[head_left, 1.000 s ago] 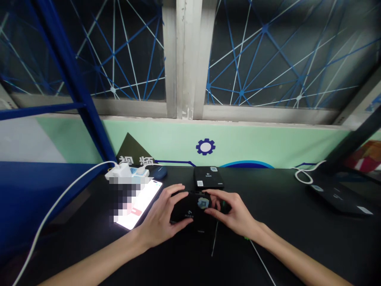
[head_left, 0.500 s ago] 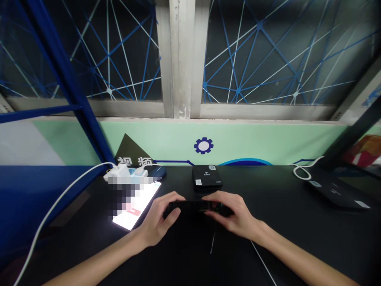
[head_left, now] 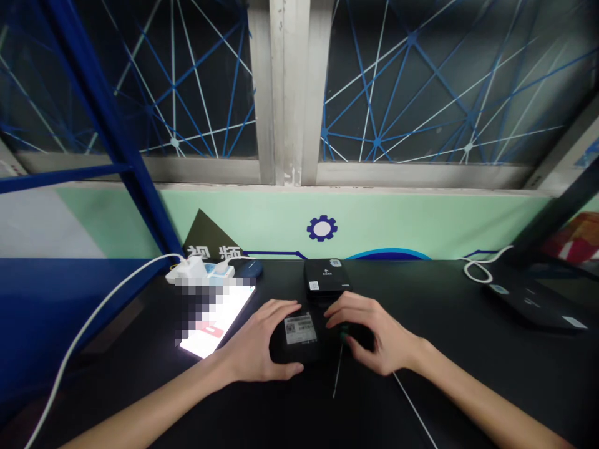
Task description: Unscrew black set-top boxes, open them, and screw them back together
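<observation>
My left hand [head_left: 253, 340] grips the left side of a black set-top box [head_left: 302, 355], thumb along the near edge and fingers over the far edge. A white printed label on it faces up. My right hand [head_left: 379, 330] is curled just right of the box, closed around a screwdriver [head_left: 337, 373]. Its thin metal shaft points down toward me, and a bit of green shows at the fingers. Most of its handle is hidden, and I cannot tell whether the right fingertips touch the box.
Behind my hands lies a similar black box [head_left: 326, 277]. A lit phone [head_left: 219, 327] is left, near a white power strip [head_left: 175, 275] with a charger and cable. Another flat black device [head_left: 533, 305] lies right. A thin white cable [head_left: 414, 408] runs under my right forearm.
The set-top box has tilted from edge-on to showing its labelled face. My left hand has spread wider around it. The right fingers have lifted and shifted slightly right, with the screwdriver still there.
</observation>
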`<state>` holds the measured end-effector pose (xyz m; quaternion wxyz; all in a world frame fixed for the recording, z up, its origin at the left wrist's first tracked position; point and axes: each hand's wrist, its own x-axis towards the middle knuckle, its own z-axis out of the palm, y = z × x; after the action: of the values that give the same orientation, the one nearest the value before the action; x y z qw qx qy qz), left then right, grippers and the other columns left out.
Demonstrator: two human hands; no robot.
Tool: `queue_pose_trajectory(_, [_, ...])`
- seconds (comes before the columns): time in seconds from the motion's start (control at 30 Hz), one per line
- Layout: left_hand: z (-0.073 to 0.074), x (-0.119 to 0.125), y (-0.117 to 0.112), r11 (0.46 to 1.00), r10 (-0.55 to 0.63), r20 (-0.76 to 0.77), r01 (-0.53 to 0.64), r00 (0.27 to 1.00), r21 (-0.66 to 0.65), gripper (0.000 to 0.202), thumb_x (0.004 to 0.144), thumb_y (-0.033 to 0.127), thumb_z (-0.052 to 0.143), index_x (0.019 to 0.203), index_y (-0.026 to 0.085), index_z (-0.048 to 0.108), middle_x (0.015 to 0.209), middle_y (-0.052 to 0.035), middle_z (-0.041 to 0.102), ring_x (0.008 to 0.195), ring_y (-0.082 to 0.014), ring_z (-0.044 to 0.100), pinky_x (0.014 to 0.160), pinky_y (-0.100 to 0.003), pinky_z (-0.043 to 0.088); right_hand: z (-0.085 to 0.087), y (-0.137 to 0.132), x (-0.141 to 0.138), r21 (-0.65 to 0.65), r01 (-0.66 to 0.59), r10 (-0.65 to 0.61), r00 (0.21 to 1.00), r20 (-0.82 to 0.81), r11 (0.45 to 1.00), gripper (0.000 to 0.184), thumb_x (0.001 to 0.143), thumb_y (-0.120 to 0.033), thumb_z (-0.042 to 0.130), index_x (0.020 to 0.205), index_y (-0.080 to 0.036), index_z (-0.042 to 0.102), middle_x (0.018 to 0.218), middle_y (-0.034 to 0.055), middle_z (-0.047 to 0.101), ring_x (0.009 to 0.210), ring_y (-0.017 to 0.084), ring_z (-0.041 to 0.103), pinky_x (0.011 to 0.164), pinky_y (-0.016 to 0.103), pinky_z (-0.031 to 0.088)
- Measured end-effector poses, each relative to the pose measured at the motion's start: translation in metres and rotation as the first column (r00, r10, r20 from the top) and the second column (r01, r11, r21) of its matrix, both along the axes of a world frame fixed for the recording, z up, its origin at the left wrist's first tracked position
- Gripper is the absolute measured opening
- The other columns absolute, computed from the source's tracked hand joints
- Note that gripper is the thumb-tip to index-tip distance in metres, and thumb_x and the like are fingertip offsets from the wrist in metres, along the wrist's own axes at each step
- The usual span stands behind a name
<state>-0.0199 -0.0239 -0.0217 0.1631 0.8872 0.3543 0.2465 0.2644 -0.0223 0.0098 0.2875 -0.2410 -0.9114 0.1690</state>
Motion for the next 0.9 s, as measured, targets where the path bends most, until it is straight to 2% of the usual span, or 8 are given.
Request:
queue_pose_trajectory(0.13, [-0.003, -0.001, 0.0, 1.0, 0.009, -0.073, -0.01, 0.997, -0.023, 0.094, 0.069, 0.056, 0.078, 0.149, 0.027, 0.037, 0.15, -0.0127, 0.043, 0.136, -0.0363, 0.043, 0.107, -0.058, 0.041, -0.002, 0.012, 0.01, 0.11, 0.27, -0.268, 0.963, -0.03, 0.957, 0.025, 0.081, -0.009, 0.052, 0.096, -0.021, 0.068, 0.09, 0.0053, 0.07, 0.082, 0.021, 0.062, 0.075, 0.035, 0.05])
queue_pose_trajectory(0.23, [-0.003, -0.002, -0.001, 0.999, 0.043, -0.103, -0.045, 0.994, -0.011, 0.099, 0.07, 0.058, 0.076, 0.152, 0.027, 0.031, 0.153, -0.0139, 0.039, 0.138, -0.0376, 0.04, 0.106, -0.06, 0.042, -0.003, 0.017, 0.015, 0.139, 0.38, -0.381, 0.924, -0.019, 0.914, 0.02, 0.082, -0.011, 0.051, 0.088, -0.02, 0.068, 0.079, 0.0035, 0.069, 0.071, 0.019, 0.061, 0.067, 0.032, 0.047])
queue_pose_trajectory(0.47, [-0.002, -0.002, 0.001, 0.997, 0.073, -0.122, -0.07, 0.99, 0.031, 0.101, 0.066, 0.063, 0.077, 0.149, 0.026, 0.035, 0.141, -0.0137, 0.048, 0.128, -0.0386, 0.048, 0.105, -0.063, 0.04, -0.004, 0.019, 0.017, 0.121, 0.481, -0.493, 0.864, 0.105, 0.868, 0.023, 0.079, -0.011, 0.05, 0.084, -0.021, 0.07, 0.06, -0.0027, 0.063, 0.05, 0.013, 0.054, 0.056, 0.026, 0.039])
queue_pose_trajectory(0.6, [0.0, -0.001, 0.0, 0.988, 0.053, -0.07, -0.042, 0.996, 0.15, 0.097, 0.066, 0.058, 0.077, 0.148, 0.027, 0.036, 0.141, -0.0131, 0.047, 0.125, -0.0378, 0.048, 0.102, -0.059, 0.043, -0.008, 0.023, 0.019, 0.121, 0.538, -0.55, 0.829, 0.103, 0.834, 0.024, 0.079, -0.012, 0.048, 0.081, -0.021, 0.071, 0.057, -0.0026, 0.062, 0.049, 0.013, 0.053, 0.055, 0.026, 0.038])
queue_pose_trajectory(0.77, [-0.002, -0.003, 0.0, 0.951, 0.017, -0.08, 0.009, 0.997, 0.31, 0.098, 0.07, 0.057, 0.075, 0.151, 0.026, 0.03, 0.146, -0.0157, 0.042, 0.13, -0.0407, 0.042, 0.104, -0.061, 0.04, -0.009, 0.025, 0.02, 0.104, 0.532, -0.542, 0.83, 0.134, 0.84, 0.024, 0.078, -0.012, 0.049, 0.08, -0.021, 0.071, 0.057, -0.0026, 0.062, 0.048, 0.013, 0.052, 0.055, 0.026, 0.037])
queue_pose_trajectory(0.9, [-0.002, -0.004, -0.001, 0.94, 0.002, -0.09, 0.028, 0.996, 0.34, 0.097, 0.073, 0.056, 0.074, 0.152, 0.026, 0.028, 0.147, -0.0158, 0.04, 0.132, -0.0399, 0.04, 0.105, -0.059, 0.04, -0.009, 0.023, 0.018, 0.104, 0.509, -0.52, 0.843, 0.139, 0.854, 0.024, 0.077, -0.011, 0.05, 0.081, -0.021, 0.071, 0.058, -0.0023, 0.064, 0.048, 0.013, 0.053, 0.057, 0.026, 0.038])
